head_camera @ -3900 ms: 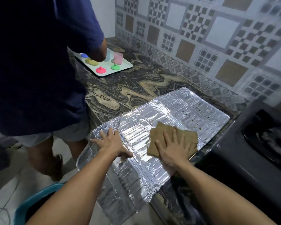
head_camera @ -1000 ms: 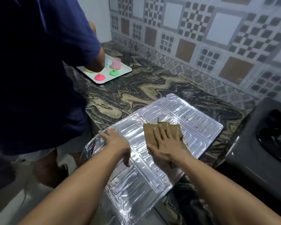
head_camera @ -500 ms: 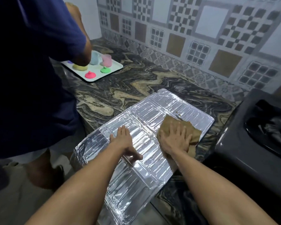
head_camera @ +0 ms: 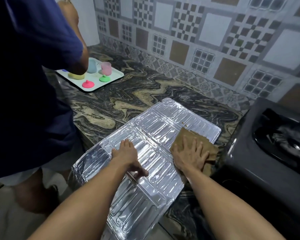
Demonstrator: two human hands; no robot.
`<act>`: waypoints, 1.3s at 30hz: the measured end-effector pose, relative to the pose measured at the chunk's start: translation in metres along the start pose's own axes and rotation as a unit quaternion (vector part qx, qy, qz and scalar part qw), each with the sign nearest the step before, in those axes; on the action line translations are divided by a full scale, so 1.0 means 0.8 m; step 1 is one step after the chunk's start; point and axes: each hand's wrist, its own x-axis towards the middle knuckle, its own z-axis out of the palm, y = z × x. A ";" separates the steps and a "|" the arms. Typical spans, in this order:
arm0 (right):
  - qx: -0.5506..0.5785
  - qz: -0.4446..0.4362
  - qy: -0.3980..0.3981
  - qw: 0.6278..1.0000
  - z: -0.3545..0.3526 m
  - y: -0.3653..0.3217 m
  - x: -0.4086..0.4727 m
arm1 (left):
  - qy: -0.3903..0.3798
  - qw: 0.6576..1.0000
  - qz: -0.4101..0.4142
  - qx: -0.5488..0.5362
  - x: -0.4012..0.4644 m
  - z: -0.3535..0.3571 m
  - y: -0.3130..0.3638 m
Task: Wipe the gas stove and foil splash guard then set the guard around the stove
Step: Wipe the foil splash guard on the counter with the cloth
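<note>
The embossed foil splash guard (head_camera: 156,129) lies flat on the marble counter (head_camera: 128,99), and its near end hangs over the counter's front edge. My left hand (head_camera: 126,155) presses flat on the guard's middle, fingers together, holding nothing. My right hand (head_camera: 189,155) lies spread on a brown cloth (head_camera: 211,151) at the guard's right edge, pressing it down; part of the cloth hangs past the foil. Small brown specks dot the guard's far panel. The black gas stove (head_camera: 270,153) stands to the right, close to the cloth.
Another person in a dark blue shirt (head_camera: 28,66) stands close on the left, with an arm over a white tray (head_camera: 111,78) that holds coloured lids and cups. A patterned tile wall (head_camera: 197,40) backs the counter.
My right hand has slid the cloth from the guard's middle out to its right edge near the stove. My left hand has shifted from the left panel onto the guard's middle.
</note>
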 end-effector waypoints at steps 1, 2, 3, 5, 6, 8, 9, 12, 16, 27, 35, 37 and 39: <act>0.002 -0.001 0.000 1.000 0.001 -0.001 0.000 | -0.001 1.000 -0.003 0.013 0.000 -0.005 0.002; 0.003 -0.003 0.001 1.000 0.003 -0.001 -0.001 | 0.010 1.000 -0.006 0.018 -0.002 -0.013 0.003; 0.005 -0.004 0.004 1.000 0.004 0.000 -0.001 | 0.038 0.999 -0.004 0.018 -0.001 -0.020 0.004; 0.004 -0.004 0.011 1.000 0.005 0.000 -0.001 | 0.095 0.995 0.001 0.011 0.004 -0.035 0.003; 0.004 -0.002 0.011 1.000 0.004 -0.001 0.000 | 0.119 0.993 0.007 0.008 0.009 -0.040 -0.001; 0.003 0.003 0.009 1.000 0.002 -0.004 -0.003 | 0.130 0.991 0.021 0.008 0.025 -0.045 -0.007; 0.003 0.005 0.010 1.000 0.002 -0.005 -0.003 | 0.118 0.993 0.027 0.004 0.033 -0.047 -0.009; -0.003 0.009 -0.007 1.000 0.000 -0.005 0.004 | 0.062 0.997 0.030 -0.045 0.055 -0.047 -0.015; 0.012 0.055 -0.017 0.998 -0.002 -0.022 0.029 | 0.043 0.996 0.029 -0.067 0.062 -0.042 -0.015; -0.008 -0.284 -0.049 0.957 0.007 -0.107 0.054 | 0.034 0.997 0.023 -0.060 0.073 -0.042 -0.017; -0.022 -0.214 -0.053 0.975 0.006 -0.128 0.122 | 0.035 0.995 0.026 -0.092 0.072 -0.038 -0.020; -0.028 -0.249 -0.055 0.966 0.010 -0.141 0.114 | 0.036 0.996 0.023 -0.082 0.074 -0.039 -0.020; -0.036 -0.310 -0.050 0.949 0.016 -0.150 0.101 | 0.036 0.996 0.018 -0.075 0.077 -0.038 -0.019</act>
